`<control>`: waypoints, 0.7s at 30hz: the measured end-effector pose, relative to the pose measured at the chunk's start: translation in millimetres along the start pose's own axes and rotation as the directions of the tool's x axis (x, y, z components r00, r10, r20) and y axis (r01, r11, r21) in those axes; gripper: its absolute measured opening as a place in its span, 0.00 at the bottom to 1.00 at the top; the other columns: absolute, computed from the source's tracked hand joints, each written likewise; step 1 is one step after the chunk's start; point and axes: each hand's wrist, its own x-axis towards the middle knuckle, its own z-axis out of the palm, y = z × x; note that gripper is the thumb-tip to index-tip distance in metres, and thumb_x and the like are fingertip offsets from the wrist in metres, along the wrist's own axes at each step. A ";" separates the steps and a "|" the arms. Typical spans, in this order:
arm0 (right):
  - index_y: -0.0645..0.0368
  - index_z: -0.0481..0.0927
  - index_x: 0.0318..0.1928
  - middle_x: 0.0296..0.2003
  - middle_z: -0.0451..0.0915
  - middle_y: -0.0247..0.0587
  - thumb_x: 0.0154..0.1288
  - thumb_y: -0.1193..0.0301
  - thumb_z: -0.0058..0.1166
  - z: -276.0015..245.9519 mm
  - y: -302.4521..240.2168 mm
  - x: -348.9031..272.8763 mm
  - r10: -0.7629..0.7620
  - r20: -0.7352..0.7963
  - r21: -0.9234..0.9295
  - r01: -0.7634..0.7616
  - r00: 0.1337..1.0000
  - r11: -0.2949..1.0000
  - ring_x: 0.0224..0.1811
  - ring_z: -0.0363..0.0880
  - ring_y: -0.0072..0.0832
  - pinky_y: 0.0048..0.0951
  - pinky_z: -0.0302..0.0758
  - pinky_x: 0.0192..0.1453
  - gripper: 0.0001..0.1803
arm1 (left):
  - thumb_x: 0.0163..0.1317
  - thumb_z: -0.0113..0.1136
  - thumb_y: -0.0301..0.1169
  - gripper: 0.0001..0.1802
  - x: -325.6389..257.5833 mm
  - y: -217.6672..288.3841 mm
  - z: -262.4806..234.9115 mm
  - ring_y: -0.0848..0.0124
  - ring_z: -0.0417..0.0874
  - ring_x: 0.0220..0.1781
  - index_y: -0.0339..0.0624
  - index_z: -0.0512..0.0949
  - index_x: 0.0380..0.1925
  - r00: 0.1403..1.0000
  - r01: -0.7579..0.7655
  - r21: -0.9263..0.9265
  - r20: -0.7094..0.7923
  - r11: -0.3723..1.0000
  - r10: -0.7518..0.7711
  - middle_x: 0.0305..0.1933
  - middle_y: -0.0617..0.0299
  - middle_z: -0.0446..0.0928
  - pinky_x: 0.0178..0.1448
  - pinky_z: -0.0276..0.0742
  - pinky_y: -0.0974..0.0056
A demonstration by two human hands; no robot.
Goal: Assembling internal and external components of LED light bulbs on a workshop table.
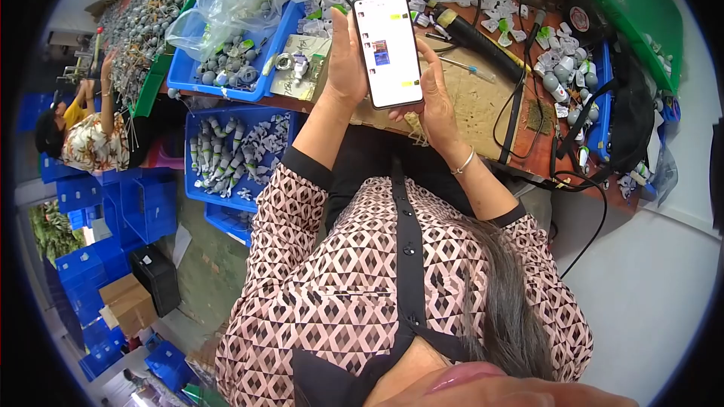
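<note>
Black cuffs (308, 169) end my two patterned sleeves; both my elbows bend and both forearms reach forward. Between my hands, above the front of the bench (537, 152), is one lit phone (388, 53). My left hand (347, 68) grasps its left edge; my right hand (437, 98), one bracelet (464, 161) at the wrist, grips its lower right. Beyond lies one black-handled tool (479, 41); leftward on the bench, one blue tray (219, 91).

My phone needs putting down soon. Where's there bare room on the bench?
The tan board has a bare patch to the right of your right hand, bordered by the pen beyond and the black cable on the right. It's crowded farther right, with heaped bulbs, and at left, in the blue tray.
</note>
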 end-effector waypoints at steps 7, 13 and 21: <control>0.48 0.43 0.72 0.41 0.78 0.44 0.76 0.51 0.36 3.6 -22.0 1.6 0.154 0.021 -0.028 -0.154 0.988 0.988 0.26 0.81 0.25 0.24 0.81 0.27 0.34 | 0.63 0.30 0.71 0.50 3.7 3.4 3.9 0.62 0.84 0.49 0.32 0.64 0.61 1.000 -0.006 -0.022 -0.016 1.000 0.005 0.52 0.49 0.78 0.51 0.83 0.58; 0.48 0.38 0.75 0.45 0.79 0.46 0.70 0.63 0.52 -23.3 -61.2 -5.2 -0.013 0.010 0.110 0.011 1.000 0.994 0.32 0.83 0.30 0.27 0.81 0.34 0.43 | 0.65 0.28 0.70 0.47 17.3 -0.3 34.3 0.61 0.78 0.56 0.38 0.60 0.64 0.996 -0.068 0.135 -0.050 0.988 0.076 0.58 0.49 0.74 0.59 0.74 0.57; 0.67 0.61 0.58 0.37 0.80 0.50 0.66 0.73 0.49 -205.4 -215.4 127.6 -0.574 -0.578 -0.304 0.500 0.580 0.811 0.26 0.83 0.36 0.28 0.80 0.25 0.22 | 0.68 0.29 0.66 0.42 17.6 -0.7 -4.5 0.61 0.79 0.56 0.41 0.61 0.64 0.994 -0.025 0.222 0.107 0.975 0.001 0.57 0.48 0.76 0.58 0.73 0.59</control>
